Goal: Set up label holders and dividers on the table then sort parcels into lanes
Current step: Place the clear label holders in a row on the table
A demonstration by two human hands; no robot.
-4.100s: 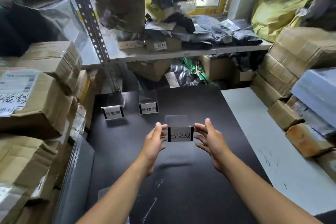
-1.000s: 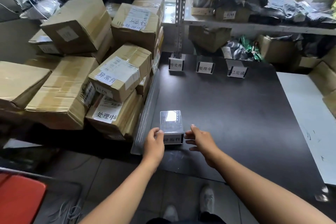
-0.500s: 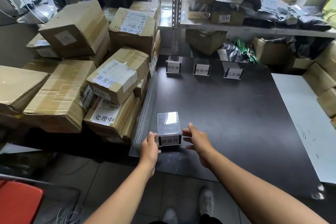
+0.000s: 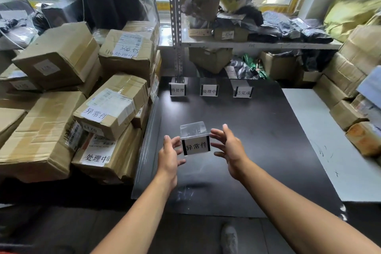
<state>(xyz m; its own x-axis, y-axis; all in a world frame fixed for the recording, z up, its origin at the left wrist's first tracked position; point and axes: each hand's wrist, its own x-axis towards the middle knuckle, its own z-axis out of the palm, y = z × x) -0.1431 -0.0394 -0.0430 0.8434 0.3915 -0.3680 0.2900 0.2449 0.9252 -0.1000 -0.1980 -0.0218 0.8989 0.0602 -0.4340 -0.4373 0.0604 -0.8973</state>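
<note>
Gripping the holder [image 4: 195, 146] from both sides, left hand [image 4: 170, 154] and right hand [image 4: 228, 148] held it above the table [image 4: 268, 140], near-left part.

label holder [image 4: 195, 140]: clear glossy plastic, paper insert | table [image 4: 257, 130]: matt black | boxes [image 4: 55, 57]: taped cardboard

Parcel sorting storeroom, stacked cardboard boxes [image 4: 55, 57], metal shelving [image 4: 257, 44], sorting table [image 4: 257, 150]
</note>
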